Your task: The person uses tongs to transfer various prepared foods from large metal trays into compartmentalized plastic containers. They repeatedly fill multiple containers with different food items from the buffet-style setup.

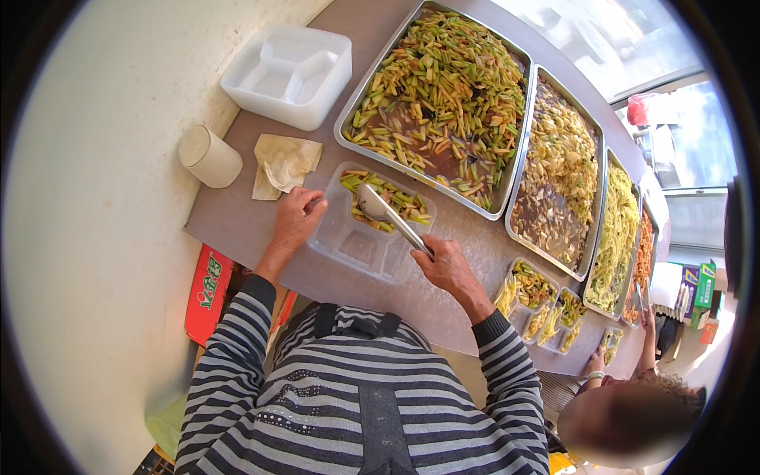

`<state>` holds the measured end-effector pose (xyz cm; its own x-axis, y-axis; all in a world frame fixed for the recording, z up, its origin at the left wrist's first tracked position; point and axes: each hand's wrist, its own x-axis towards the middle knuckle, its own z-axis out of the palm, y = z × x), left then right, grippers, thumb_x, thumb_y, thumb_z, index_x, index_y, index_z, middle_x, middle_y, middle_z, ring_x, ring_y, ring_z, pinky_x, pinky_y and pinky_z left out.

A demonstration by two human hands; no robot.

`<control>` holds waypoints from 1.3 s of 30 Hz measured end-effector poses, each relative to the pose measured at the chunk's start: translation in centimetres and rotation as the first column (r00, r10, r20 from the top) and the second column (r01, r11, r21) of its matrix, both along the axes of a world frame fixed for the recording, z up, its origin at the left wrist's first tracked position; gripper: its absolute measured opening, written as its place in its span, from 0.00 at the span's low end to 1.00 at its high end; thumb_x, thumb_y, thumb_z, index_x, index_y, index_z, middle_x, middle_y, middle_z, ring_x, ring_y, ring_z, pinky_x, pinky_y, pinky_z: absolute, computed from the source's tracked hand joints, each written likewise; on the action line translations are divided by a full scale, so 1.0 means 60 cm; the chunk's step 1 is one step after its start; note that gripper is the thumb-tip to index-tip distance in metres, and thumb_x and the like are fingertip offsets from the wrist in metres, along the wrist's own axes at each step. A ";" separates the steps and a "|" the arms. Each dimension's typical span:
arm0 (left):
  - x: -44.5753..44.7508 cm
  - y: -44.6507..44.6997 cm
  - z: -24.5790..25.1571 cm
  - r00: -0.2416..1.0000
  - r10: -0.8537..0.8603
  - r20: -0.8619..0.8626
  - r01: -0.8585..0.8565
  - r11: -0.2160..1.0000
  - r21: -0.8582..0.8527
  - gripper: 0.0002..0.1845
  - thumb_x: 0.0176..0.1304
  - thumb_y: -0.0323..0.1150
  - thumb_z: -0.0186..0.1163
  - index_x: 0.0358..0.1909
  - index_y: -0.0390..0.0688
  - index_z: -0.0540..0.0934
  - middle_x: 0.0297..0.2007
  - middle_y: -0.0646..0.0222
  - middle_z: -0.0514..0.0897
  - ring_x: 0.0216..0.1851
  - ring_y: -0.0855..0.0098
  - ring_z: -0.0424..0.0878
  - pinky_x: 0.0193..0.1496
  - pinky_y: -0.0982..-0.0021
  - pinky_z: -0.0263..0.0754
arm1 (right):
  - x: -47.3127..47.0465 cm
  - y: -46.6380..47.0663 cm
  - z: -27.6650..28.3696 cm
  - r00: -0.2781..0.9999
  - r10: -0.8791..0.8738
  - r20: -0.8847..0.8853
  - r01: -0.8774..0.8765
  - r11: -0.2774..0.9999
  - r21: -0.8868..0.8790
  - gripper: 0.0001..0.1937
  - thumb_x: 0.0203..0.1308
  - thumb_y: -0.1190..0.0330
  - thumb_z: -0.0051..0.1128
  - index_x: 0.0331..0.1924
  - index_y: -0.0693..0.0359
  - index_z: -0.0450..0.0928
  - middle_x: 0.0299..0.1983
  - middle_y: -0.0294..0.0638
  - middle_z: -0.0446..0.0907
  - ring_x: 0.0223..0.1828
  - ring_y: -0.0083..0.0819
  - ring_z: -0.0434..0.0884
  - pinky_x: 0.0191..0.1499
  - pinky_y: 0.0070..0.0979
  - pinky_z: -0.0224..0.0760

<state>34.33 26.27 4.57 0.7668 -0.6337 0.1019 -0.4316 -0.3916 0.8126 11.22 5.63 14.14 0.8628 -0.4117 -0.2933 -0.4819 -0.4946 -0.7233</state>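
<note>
My right hand grips the handle of a metal serving spoon. The spoon's bowl lies on cut green vegetable pieces in the large compartment of a clear plastic compartment tray. That tray's other compartments hold no food. At its left rim is my left hand, fingers curled and thumb bent; whether it pinches the rim I cannot tell. Just beyond the tray stands a large metal pan heaped with the same green vegetable strips and brown liquid.
Nested plastic trays, a beige cup and a crumpled cloth or paper lie left. Pans of pale chopped vegetable, yellow strands and orange food continue right. Filled trays stand near a co-worker's hand.
</note>
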 end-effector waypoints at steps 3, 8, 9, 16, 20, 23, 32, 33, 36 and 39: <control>-0.002 -0.006 0.001 0.999 -0.015 -0.043 0.015 1.000 -0.017 0.13 0.57 0.33 0.66 0.42 0.38 0.83 0.32 0.65 0.79 0.29 0.70 0.78 0.34 0.70 0.75 | -0.013 0.007 0.005 0.998 -0.056 -0.003 0.056 0.998 0.006 0.11 0.56 0.67 0.62 0.35 0.68 0.79 0.22 0.57 0.77 0.24 0.51 0.79 0.29 0.41 0.70; 0.017 -0.023 -0.034 0.996 -0.091 0.025 0.091 0.996 0.015 0.17 0.56 0.31 0.64 0.47 0.37 0.81 0.30 0.63 0.79 0.29 0.67 0.78 0.34 0.68 0.74 | -0.029 0.026 -0.031 0.988 -0.149 0.035 0.150 0.988 -0.023 0.12 0.56 0.65 0.62 0.36 0.66 0.80 0.22 0.57 0.78 0.25 0.51 0.80 0.30 0.42 0.71; 0.020 -0.025 -0.039 0.994 -0.107 -0.004 0.107 0.993 0.049 0.19 0.56 0.31 0.64 0.50 0.37 0.80 0.30 0.64 0.79 0.29 0.67 0.77 0.34 0.68 0.73 | -0.033 0.031 -0.031 0.986 -0.165 0.027 0.165 0.986 -0.002 0.12 0.56 0.64 0.61 0.36 0.67 0.80 0.22 0.57 0.78 0.25 0.52 0.80 0.30 0.42 0.71; -0.056 -0.077 -0.031 0.968 -0.167 -0.185 0.182 0.981 0.068 0.23 0.55 0.27 0.64 0.56 0.38 0.78 0.28 0.69 0.75 0.27 0.75 0.72 0.33 0.73 0.71 | -0.113 0.016 -0.020 0.948 -0.316 0.033 0.313 0.947 0.075 0.16 0.58 0.60 0.61 0.36 0.68 0.79 0.20 0.51 0.76 0.23 0.38 0.77 0.28 0.35 0.69; -0.126 -0.115 -0.029 0.968 -0.199 -0.156 0.210 0.976 0.057 0.23 0.55 0.25 0.65 0.55 0.37 0.78 0.28 0.69 0.75 0.26 0.77 0.72 0.32 0.74 0.71 | -0.197 -0.036 0.000 0.908 -0.416 0.052 0.410 0.906 0.106 0.18 0.61 0.58 0.59 0.42 0.67 0.80 0.24 0.45 0.78 0.26 0.31 0.77 0.30 0.31 0.69; -0.185 -0.141 -0.022 0.964 -0.188 -0.187 0.203 0.977 0.060 0.24 0.54 0.25 0.65 0.56 0.37 0.78 0.28 0.69 0.75 0.26 0.78 0.72 0.32 0.74 0.72 | -0.288 -0.121 -0.001 0.867 -0.490 0.089 0.494 0.869 -0.025 0.19 0.63 0.56 0.58 0.48 0.65 0.80 0.26 0.41 0.78 0.28 0.30 0.76 0.33 0.29 0.70; -0.288 -0.182 -0.052 0.949 -0.059 -0.310 0.087 0.993 0.077 0.27 0.55 0.23 0.64 0.60 0.35 0.74 0.30 0.73 0.76 0.26 0.83 0.72 0.31 0.78 0.72 | -0.466 -0.458 -0.025 0.783 -0.614 -0.098 0.283 0.492 -0.823 0.20 0.57 0.57 0.60 0.40 0.68 0.72 0.32 0.53 0.80 0.32 0.48 0.85 0.33 0.39 0.80; -0.292 -0.183 -0.049 0.951 -0.060 -0.302 0.086 0.994 0.072 0.28 0.55 0.23 0.64 0.61 0.36 0.74 0.30 0.74 0.76 0.26 0.83 0.72 0.31 0.79 0.72 | -0.467 -0.482 -0.036 0.778 -0.622 -0.092 0.261 0.453 -0.853 0.20 0.58 0.57 0.60 0.39 0.68 0.71 0.32 0.52 0.80 0.32 0.47 0.85 0.33 0.39 0.80; -0.312 -0.199 -0.048 0.960 -0.068 -0.273 0.095 0.992 0.087 0.28 0.55 0.23 0.64 0.61 0.36 0.74 0.30 0.74 0.76 0.26 0.84 0.71 0.31 0.79 0.71 | -0.465 -0.532 -0.069 0.788 -0.604 -0.118 0.218 0.453 -0.865 0.19 0.60 0.57 0.57 0.38 0.68 0.71 0.31 0.51 0.81 0.32 0.46 0.86 0.33 0.38 0.80; -0.342 -0.222 -0.047 0.949 -0.069 -0.307 0.103 0.990 0.097 0.28 0.55 0.23 0.65 0.61 0.37 0.74 0.29 0.74 0.76 0.26 0.84 0.71 0.31 0.79 0.71 | -0.480 -0.542 -0.086 0.831 -0.541 -0.129 0.218 0.531 -0.819 0.18 0.62 0.58 0.55 0.38 0.68 0.72 0.30 0.52 0.82 0.32 0.48 0.86 0.34 0.39 0.80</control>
